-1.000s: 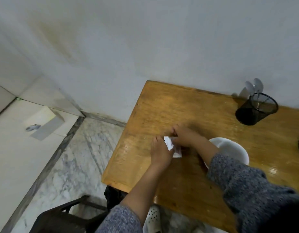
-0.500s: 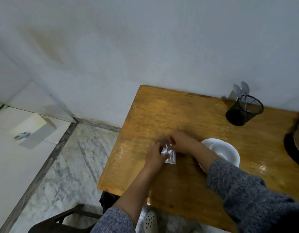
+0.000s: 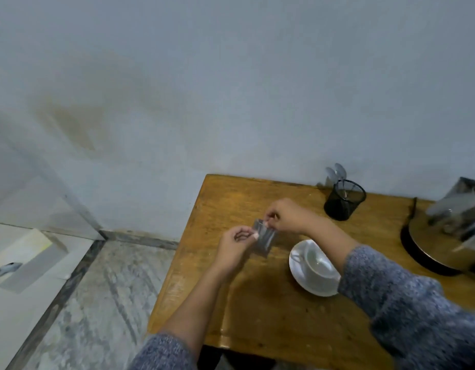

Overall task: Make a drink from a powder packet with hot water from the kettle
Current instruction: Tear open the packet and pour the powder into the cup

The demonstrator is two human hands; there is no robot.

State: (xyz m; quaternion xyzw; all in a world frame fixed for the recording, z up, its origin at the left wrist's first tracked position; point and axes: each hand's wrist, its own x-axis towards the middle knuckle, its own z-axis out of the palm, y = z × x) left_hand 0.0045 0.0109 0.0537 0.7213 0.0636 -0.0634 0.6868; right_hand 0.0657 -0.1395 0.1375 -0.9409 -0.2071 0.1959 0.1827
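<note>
A small silvery powder packet [image 3: 264, 238] hangs above the wooden table [image 3: 271, 311], held at its top edge by both hands. My left hand [image 3: 235, 245] pinches its left corner and my right hand [image 3: 287, 216] pinches the top just right of that. To the right of the packet, a white cup [image 3: 317, 260] stands on a white saucer [image 3: 300, 273]; my right forearm crosses over their right side. A shiny steel kettle [image 3: 455, 225] on a dark base sits at the table's right edge, blurred and partly cut off.
A black mesh holder [image 3: 343, 200] with spoons stands at the back of the table by the wall. The table's left edge drops to a marble floor [image 3: 103, 297]. A white box [image 3: 28, 260] lies on a pale ledge at far left.
Both hands have lifted the packet off the table surface and now hold it up by its top edge. The camera has swung right, bringing the kettle into view.
</note>
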